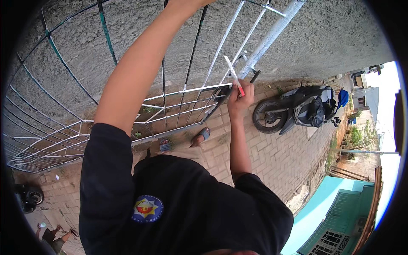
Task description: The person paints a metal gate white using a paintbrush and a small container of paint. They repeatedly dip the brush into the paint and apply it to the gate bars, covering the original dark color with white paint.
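My right hand (240, 102) is closed on a slim white stick-like tool (230, 67) with a red end. Its kind cannot be told. The hand is beside the upper rail of a metal bar gate (197, 89), near a pale, silvery-white pipe post (267, 41). White covers the rail and the bars nearest the post, while other bars show black and worn green. My left arm stretches up across the gate. Only the edge of my left hand (193, 2) shows at the top of the picture, so its fingers and anything in them are hidden.
A rough grey wall (137, 19) rises behind the gate. To the right, a parked motor scooter (299, 110) stands on the herringbone paving (271, 153). Another motorcycle (30, 197) and a person (55, 240) are at the lower left. A turquoise house (331, 197) is across the lane.
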The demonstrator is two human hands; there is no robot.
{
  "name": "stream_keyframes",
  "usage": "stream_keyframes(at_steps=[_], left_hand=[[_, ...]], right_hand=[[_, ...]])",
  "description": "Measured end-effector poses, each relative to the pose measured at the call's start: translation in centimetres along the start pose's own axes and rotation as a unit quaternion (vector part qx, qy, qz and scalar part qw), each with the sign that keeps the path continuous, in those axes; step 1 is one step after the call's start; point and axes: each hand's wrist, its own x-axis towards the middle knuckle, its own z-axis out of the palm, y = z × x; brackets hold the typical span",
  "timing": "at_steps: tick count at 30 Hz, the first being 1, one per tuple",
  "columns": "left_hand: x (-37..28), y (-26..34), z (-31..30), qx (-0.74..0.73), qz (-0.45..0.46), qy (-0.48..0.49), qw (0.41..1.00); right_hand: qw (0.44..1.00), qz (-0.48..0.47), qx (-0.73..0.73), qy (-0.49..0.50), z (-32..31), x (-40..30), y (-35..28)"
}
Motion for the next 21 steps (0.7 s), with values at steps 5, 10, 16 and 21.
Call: stream_keyframes(at_steps=[5,10,16,21], left_hand=[[0.0,-0.1,0.4,-0.003,-0.008,-0.002,1.0],[0.2,0.0,-0.1,-0.019,-0.009,-0.009,1.0],[0.2,0.1,0.1,-0.001,-0.01,-0.009,1.0],[0.3,0.2,-0.1,-0.005,-0.016,-0.019,1.0]], right_hand=[[0.965,0.112,-0.011,-0.238,-0.2,-0.9,-0.4],[0.964,0.115,-0.025,-0.239,1.1,-0.7,0.6],[0.958,0.219,0.175,-0.058,0.0,-0.4,1.7],[0.94,0.261,0.109,-0.192,-0.3,-1.9,1.5]])
